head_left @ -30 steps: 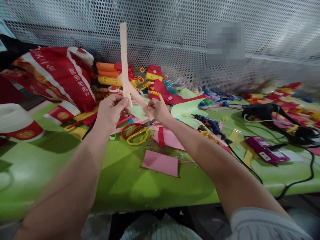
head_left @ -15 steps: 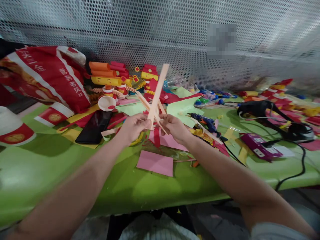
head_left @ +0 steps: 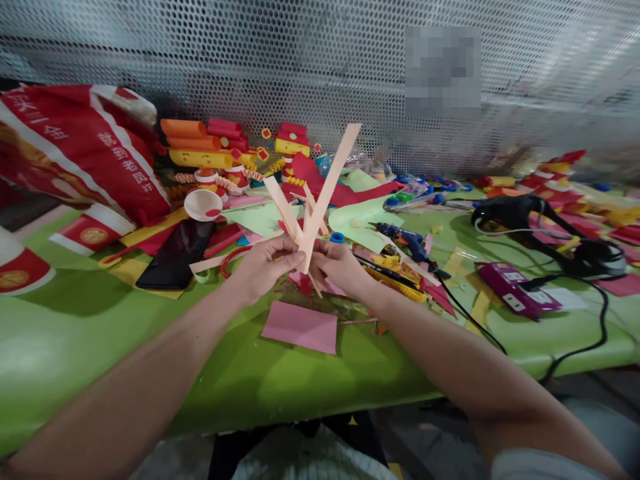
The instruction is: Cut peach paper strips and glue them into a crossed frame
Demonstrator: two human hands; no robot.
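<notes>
Peach-coloured paper strips (head_left: 327,190) rise in a V between my two hands, above the middle of the table. My left hand (head_left: 267,265) pinches the strips near their lower end, thumb in front. From the other side my right hand (head_left: 336,265) grips the same bundle, its fingers curled and partly hidden behind the strips. Shorter strip ends poke out below the right fingers. On the table below my hands lies a pink paper rectangle (head_left: 300,327). Red and pink scraps show just behind it.
To the left are a black phone (head_left: 177,255), paper cups (head_left: 93,229) and a red bag (head_left: 75,147). Paper figures (head_left: 205,157) stand at the back by the perforated metal wall. On the right lie a blue glue gun (head_left: 407,241), a purple power box (head_left: 520,288) and a black cable.
The strips have spread into a wider V, the long one leaning further right. A second strip now stands clear at the left. My hands remain close together.
</notes>
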